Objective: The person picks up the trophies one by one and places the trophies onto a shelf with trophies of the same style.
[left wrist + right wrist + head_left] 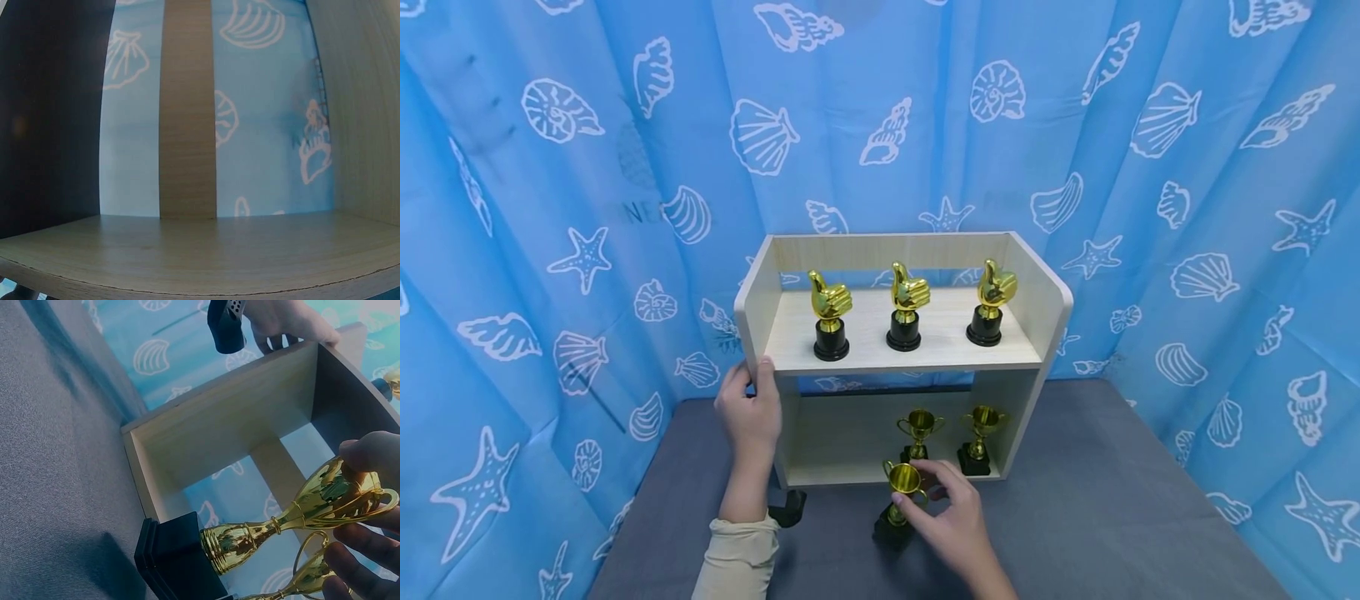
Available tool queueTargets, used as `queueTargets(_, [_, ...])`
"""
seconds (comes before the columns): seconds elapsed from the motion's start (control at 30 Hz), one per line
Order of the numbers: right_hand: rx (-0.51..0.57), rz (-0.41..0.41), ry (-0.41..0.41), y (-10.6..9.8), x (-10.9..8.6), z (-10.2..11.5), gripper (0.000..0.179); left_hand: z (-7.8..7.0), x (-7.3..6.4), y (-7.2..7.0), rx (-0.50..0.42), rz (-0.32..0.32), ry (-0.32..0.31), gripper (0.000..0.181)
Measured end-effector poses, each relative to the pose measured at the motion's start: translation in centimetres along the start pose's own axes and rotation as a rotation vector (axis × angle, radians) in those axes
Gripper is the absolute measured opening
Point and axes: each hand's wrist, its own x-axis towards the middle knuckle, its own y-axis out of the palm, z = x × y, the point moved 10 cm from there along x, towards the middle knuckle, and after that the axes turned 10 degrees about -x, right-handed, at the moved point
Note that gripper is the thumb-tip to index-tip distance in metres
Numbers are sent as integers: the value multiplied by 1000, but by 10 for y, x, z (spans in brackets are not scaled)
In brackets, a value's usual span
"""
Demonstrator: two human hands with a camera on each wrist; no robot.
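Note:
My left hand (751,412) grips the left side panel of a two-tier wooden shelf (756,312), near the middle board. Only the shelf's inside shows in the left wrist view; that hand is hidden there. In front of the lower tier, my right hand (955,512) pinches a gold trophy cup (904,478) by its bowl. The cup has two handles and a black base (181,556), and leans slightly. In the right wrist view the thumb (369,453) presses one side of the bowl, with fingers around the other.
Two more trophy cups (981,425) stand at the right of the lower tier, just beyond the held one. On the upper tier stand three gold thumbs-up trophies (906,300) with black bases. Grey cloth (1097,500) covers the table, and a blue shell-print curtain (880,108) hangs behind.

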Motion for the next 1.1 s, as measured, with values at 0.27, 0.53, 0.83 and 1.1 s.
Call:
queueTargets(0.27, [-11,17,5,4,2,1,39,3,0,1,8,5,-8,38])
queueTargets(0.53, [-16,15,-15,5,3,4,39,3,0,1,-11,6,-1,37])
queueTargets(0.83, [-19,20,-11,8,4,4,39,3,-1,1,0,5,-21,38])
queueTargets(1.1, [3,32,12,9,7,4,40,1,0,1,15,5,-24,40])
